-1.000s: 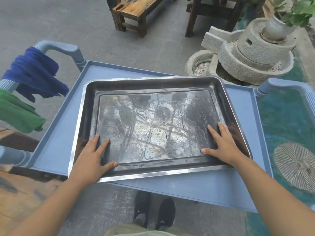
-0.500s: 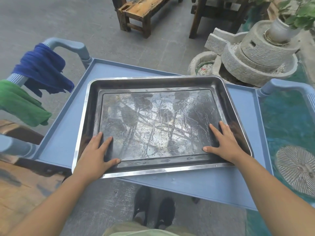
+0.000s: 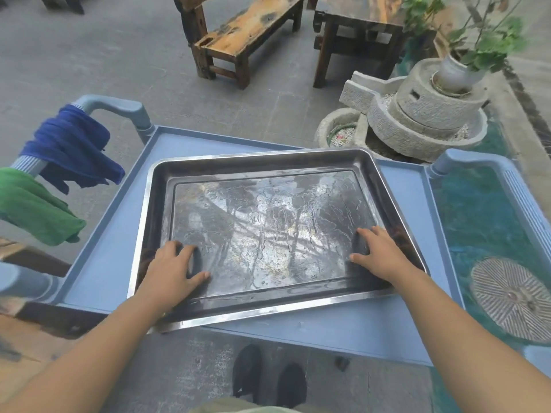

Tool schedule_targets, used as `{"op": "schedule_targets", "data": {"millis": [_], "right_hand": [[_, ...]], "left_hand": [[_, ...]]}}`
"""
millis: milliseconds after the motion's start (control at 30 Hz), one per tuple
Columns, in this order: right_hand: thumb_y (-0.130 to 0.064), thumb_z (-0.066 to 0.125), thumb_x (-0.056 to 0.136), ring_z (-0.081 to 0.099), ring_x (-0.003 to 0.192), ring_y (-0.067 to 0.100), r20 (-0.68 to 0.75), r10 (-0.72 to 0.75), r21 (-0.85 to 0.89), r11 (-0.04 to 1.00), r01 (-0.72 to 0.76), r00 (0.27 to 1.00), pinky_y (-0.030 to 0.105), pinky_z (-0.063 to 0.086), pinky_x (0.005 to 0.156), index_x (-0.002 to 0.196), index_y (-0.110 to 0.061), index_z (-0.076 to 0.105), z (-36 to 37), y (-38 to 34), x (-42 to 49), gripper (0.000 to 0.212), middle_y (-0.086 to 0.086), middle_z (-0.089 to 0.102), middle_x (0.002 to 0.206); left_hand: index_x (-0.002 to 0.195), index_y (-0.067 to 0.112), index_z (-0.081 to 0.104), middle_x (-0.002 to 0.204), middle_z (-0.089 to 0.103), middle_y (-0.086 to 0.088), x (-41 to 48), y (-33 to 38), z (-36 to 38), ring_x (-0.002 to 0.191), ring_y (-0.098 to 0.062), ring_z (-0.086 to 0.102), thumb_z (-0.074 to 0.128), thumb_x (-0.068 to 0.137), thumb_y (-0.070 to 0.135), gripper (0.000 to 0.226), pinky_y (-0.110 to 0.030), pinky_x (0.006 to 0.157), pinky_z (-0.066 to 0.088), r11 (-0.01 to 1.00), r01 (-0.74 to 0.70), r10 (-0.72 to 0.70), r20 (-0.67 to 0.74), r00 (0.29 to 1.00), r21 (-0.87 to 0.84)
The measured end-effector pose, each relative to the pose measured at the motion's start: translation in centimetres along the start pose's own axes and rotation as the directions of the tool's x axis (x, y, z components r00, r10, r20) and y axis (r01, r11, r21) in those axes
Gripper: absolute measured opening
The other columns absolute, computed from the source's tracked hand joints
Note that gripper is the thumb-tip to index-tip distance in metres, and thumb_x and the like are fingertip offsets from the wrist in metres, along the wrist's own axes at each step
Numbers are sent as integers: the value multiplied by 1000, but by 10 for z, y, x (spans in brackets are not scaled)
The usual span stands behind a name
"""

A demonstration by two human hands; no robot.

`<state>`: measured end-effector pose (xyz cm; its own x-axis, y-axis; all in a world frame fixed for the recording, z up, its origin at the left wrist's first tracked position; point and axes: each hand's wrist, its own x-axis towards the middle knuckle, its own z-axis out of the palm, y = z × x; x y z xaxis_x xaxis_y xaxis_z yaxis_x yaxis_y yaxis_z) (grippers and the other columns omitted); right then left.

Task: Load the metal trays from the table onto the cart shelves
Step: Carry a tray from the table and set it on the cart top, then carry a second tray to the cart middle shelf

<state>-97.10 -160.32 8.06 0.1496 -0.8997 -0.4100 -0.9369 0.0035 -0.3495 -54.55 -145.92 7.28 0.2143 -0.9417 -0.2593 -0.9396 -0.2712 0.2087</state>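
Outdoor, even daylight. Grey paved floor (image 3: 119,55); worn wooden bench (image 3: 247,28) and dark table (image 3: 357,13) stand at the far side. Right: stone mill (image 3: 423,114) bearing a potted plant (image 3: 483,40), grooved disc (image 3: 512,296) on green ground.

The metal tray (image 3: 269,231) is a wide, shallow rectangle of stainless steel with rounded corners, sloping walls and a bright rolled rim. Its flat floor is wet, streaked with runs and beads of water, and mirrors dark shapes from above. It lies right side up on the top shelf (image 3: 402,213) of a blue-grey plastic cart, turned a little askew to the shelf's edges. Its near left corner juts out past the shelf's near lip, while the far rim sits close to the far lip. Bare shelf shows on both sides of the tray. The shelf is a flat deck with a low raised border.
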Motion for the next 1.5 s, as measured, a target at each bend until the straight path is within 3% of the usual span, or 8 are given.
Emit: {"op": "schedule_targets", "data": {"millis": [200, 367, 533, 733, 1067, 1167, 1300, 1500], "right_hand": [[-36, 65, 90, 57, 119, 23, -43, 35, 84, 996, -31, 998, 33, 43, 98, 137, -16, 53, -20, -23, -21, 52, 6, 57, 135], [-41, 65, 89, 63, 101, 19, -58, 96, 123, 988, -88, 994, 30, 48, 86, 122, -20, 62, -41, -29, -43, 39, 1, 66, 117], [-38, 64, 89, 63, 97, 20, -204, 181, 144, 978, -154, 962, 32, 49, 86, 114, -19, 66, -52, -24, -75, 32, 0, 69, 103], [-39, 63, 88, 63, 94, 19, -303, 366, 279, 917, -285, 880, 33, 50, 78, 105, -23, 66, -41, 3, -150, 24, -4, 68, 98], [-37, 61, 90, 62, 109, 25, -417, 677, 437, 734, -520, 606, 37, 49, 91, 124, -15, 61, 0, 65, -324, 40, 5, 66, 123], [-40, 61, 90, 61, 111, 23, -403, 747, 493, 663, -563, 528, 36, 49, 92, 127, -18, 60, 27, 74, -384, 43, 3, 64, 125], [-42, 61, 89, 61, 111, 23, -353, 845, 582, 535, -612, 403, 36, 49, 92, 125, -17, 60, 73, 83, -481, 44, 3, 64, 125], [-34, 60, 89, 61, 108, 28, -248, 953, 681, 300, -668, 175, 33, 48, 86, 120, -15, 63, 157, 77, -636, 36, 8, 67, 116]], "left_hand": [[142, 22, 43, 136, 48, -1, 41, 37, -32, 102, -19, 61, 55, 95, 36, 51, -36, 89, 50, 978, -196, 200, 55, 978, -71], [132, 23, 52, 125, 64, -1, 75, 86, -64, 106, -21, 63, 51, 97, 34, 37, -39, 90, 52, 933, -359, 360, 51, 932, -22], [126, 20, 57, 117, 68, -1, 102, 149, -83, 106, -23, 62, 49, 96, 33, 34, -36, 86, 51, 839, -543, 542, 20, 840, 41], [123, 18, 59, 117, 67, -5, 93, 235, -73, 108, -26, 60, 50, 95, 30, 32, -35, 88, 50, 644, -763, 752, 141, 644, 49], [113, 13, 61, 112, 68, -9, -32, 358, -34, 108, -30, 61, 52, 92, 24, 25, -36, 87, 48, 314, -950, 925, 227, 305, -3], [126, 13, 56, 124, 63, -7, -88, 380, -14, 116, -27, 56, 51, 96, 28, 35, -33, 94, 45, 224, -975, 934, 284, 216, 5], [122, 12, 58, 124, 62, -11, -181, 405, 14, 116, -30, 56, 52, 94, 27, 33, -39, 94, 47, 62, -998, 932, 355, 70, 32], [130, 15, 55, 127, 60, -10, -335, 435, 61, 119, -30, 56, 51, 94, 31, 40, -38, 95, 47, -246, -969, 862, 464, -203, 33]]}}
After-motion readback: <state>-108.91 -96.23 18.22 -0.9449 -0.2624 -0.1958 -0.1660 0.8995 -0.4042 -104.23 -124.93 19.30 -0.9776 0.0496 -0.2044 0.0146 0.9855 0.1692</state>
